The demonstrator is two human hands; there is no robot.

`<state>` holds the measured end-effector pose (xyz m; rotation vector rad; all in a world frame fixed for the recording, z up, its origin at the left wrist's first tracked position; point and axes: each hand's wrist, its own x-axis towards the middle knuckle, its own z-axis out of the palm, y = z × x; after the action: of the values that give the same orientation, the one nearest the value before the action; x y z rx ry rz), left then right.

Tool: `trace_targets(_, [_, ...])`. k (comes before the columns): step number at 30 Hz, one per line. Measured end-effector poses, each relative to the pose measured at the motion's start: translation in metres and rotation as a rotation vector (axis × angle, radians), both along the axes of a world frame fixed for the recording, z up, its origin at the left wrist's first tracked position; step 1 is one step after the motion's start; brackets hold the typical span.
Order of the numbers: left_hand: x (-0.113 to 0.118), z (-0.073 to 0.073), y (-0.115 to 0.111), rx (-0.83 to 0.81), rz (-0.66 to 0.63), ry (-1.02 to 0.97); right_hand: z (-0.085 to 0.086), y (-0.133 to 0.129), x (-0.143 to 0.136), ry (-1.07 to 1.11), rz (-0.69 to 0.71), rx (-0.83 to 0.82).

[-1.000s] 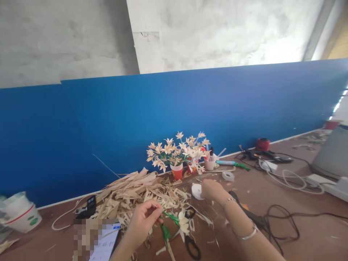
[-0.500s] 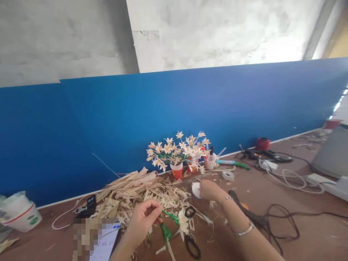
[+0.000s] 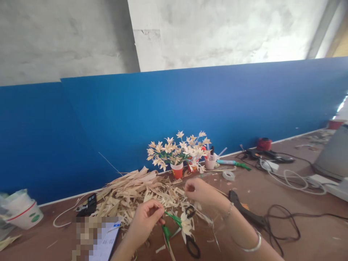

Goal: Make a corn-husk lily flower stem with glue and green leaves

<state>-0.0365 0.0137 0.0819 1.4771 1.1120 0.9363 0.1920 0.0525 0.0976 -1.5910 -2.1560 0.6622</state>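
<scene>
My left hand (image 3: 148, 219) is closed in a pinch on the end of a green stem (image 3: 173, 217), which has a pale flower (image 3: 186, 223) at its right end. Black-handled scissors (image 3: 192, 246) lie beside and partly under the flower. Below my left hand is a green-wrapped piece (image 3: 166, 232) on a pale strip. My right hand (image 3: 202, 192) is curled, fingers bent together, above the right edge of the husk scraps (image 3: 152, 188); what its fingertips hold, if anything, is hidden. A thin wire (image 3: 216, 236) slants down below the right forearm.
Red cups (image 3: 177, 171) of pale flowers stand before the blue panel (image 3: 174, 105). A tape roll (image 3: 228, 175), a glue gun (image 3: 246, 210) and cables (image 3: 285, 216) lie to the right. On the left are a phone (image 3: 106, 239) and a white bucket (image 3: 27, 216).
My right hand has moved left, away from where a white round item was at its fingers; that item no longer shows. My left hand keeps its pinch, shifted slightly right.
</scene>
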Motion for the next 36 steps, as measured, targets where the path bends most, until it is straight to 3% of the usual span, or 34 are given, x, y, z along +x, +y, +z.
trace_targets(3, [0.003, -0.003, 0.000, 0.009, -0.013, 0.005, 0.005, -0.018, -0.031, 0.318, 0.169, -0.001])
trace_targets(7, [0.005, -0.006, 0.000, 0.011, -0.014, 0.003, 0.000, -0.029, -0.054, 0.383, 0.163, 0.035])
trace_targets(15, [0.003, -0.012, 0.005, -0.047, 0.033, -0.071, 0.007, -0.034, -0.052, 0.337, 0.233, 0.151])
trace_targets(26, [0.007, -0.006, 0.002, -0.070, 0.131, -0.107, -0.003, -0.037, -0.056, 0.125, 0.281, 0.373])
trace_targets(31, [0.007, -0.009, 0.002, -0.116, 0.191, -0.197, -0.004, -0.042, -0.062, -0.086, 0.162, 0.508])
trace_targets(36, [0.006, -0.011, 0.005, -0.134, 0.219, -0.195, -0.015, -0.038, -0.068, -0.116, 0.159, 0.643])
